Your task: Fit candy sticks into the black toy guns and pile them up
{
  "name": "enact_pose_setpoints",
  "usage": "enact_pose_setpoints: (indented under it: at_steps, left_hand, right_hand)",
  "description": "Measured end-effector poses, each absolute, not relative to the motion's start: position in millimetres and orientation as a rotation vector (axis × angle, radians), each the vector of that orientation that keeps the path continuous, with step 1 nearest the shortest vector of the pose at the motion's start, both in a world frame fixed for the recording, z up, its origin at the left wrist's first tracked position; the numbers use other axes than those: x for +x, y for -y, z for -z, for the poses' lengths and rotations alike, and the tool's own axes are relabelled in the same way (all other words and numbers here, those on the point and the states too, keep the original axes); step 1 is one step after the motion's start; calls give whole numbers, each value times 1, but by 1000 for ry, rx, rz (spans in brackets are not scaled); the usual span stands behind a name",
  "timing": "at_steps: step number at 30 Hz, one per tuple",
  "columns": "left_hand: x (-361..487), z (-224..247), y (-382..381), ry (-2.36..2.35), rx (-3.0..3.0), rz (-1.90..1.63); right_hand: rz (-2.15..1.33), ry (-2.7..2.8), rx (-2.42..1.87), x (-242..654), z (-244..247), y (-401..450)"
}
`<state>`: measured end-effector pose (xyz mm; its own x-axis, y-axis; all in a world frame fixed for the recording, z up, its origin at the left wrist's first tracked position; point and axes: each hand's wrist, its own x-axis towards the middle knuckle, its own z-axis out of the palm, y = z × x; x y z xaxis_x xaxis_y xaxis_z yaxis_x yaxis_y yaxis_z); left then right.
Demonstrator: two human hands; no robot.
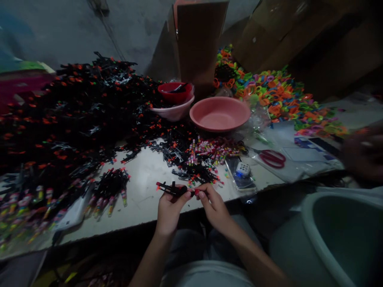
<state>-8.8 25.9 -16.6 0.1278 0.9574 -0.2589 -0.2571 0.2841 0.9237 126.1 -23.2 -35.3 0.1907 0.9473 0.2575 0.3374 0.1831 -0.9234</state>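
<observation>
My left hand (170, 209) is closed round a black toy gun (172, 189), which lies roughly level above the table's front edge, its orange-red tip pointing left. At the gun's right end, my right hand (214, 207) pinches a small red piece (196, 192) between thumb and fingers. The two hands almost meet there, and whether the piece is joined to the gun is too small to tell. Just beyond my hands lie loose black toy guns (203, 174) and a heap of small multicoloured pieces (206, 149).
A big heap of black toys (74, 103) fills the left. Behind stand a pink basin (220, 113) and a red bowl (176, 95). Red-handled scissors (272, 158) lie right. Another person's hand (365, 153) is at the right edge, above a large bin (314, 223).
</observation>
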Motion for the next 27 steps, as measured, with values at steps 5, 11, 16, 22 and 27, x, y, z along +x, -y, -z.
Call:
enact_pose_setpoints:
  at_steps: [5,11,16,22,27]
  left_hand:
    - [-6,19,-26,-1120,833,-1051]
    - [-7,38,-33,-1182,873,-1024]
    - [-5,41,-34,-1114,888,-968]
    - [-30,43,-28,-1055,1044,-969]
    - [-93,41,-16,-1317,1294,-997]
  right_hand:
    - [-366,1632,-1515,120,33,23]
    - [-97,1815,-1732,114,42,21]
    - [-112,1818,-1712,114,47,19]
    - [-393,1474,-1667,128,51,5]
    - [-422,1262,-1728,170,47,-20]
